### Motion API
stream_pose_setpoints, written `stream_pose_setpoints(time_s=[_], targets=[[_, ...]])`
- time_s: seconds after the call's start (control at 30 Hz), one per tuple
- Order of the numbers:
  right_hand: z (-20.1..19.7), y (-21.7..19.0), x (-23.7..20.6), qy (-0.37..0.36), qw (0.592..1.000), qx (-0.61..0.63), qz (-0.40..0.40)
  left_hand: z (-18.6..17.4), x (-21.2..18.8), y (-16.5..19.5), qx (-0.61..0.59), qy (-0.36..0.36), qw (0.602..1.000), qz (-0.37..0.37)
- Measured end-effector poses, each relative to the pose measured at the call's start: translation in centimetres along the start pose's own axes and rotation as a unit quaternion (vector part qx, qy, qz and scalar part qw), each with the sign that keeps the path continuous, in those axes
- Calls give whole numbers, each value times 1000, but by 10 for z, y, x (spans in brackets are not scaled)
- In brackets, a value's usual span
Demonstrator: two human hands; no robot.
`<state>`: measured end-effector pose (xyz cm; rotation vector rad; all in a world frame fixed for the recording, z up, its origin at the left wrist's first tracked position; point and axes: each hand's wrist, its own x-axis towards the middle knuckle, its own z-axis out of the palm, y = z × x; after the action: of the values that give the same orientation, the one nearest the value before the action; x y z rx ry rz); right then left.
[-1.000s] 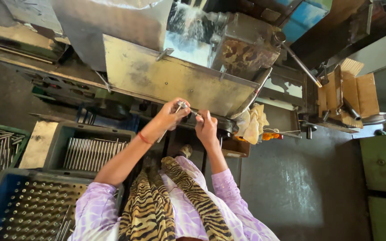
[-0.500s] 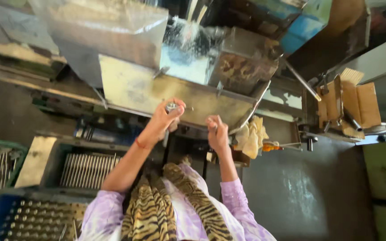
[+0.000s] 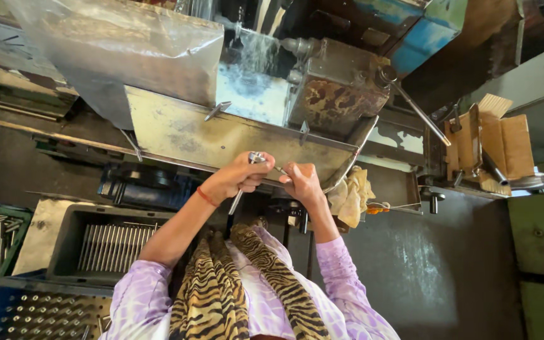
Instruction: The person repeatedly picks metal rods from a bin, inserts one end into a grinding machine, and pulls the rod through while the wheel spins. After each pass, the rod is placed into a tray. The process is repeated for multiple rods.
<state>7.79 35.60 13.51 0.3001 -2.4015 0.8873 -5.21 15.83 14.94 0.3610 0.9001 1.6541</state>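
From the left I note a blue crate point(image 3: 7, 318) of upright pins, then a dark tray point(image 3: 73, 236) of metal rods lying side by side. The left hand point(image 3: 237, 177) is fisted around a thin metal rod point(image 3: 242, 189) (shaft pointing down out of the fist), just below the machine's steel trough point(image 3: 221, 135). The right hand point(image 3: 300, 182), close beside it, pinches the rod's upper end; I cannot tell more. Yellowish rag point(image 3: 351, 195) hangs right of it.
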Motion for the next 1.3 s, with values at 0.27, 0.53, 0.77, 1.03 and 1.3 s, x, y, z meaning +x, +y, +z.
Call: stream_pose_setpoints(time_s=[0.27,0.53,0.77,1.03,1.3], targets=[[21,15,-10,105,987,-2,125,22,20,-6,198,64,949,236],[-16,28,-7,6,998,-48,-30,38,20,16,105,75,991,19],[-21,38,-12,79,992,-64,-75,65,28,-9,308,164,888,299],[-36,64,-16,129,984,-115,-41,92,61,10,353,166,872,295],[-92,81,16,128,988,-4,82,95,124,43,368,39,842,392]])
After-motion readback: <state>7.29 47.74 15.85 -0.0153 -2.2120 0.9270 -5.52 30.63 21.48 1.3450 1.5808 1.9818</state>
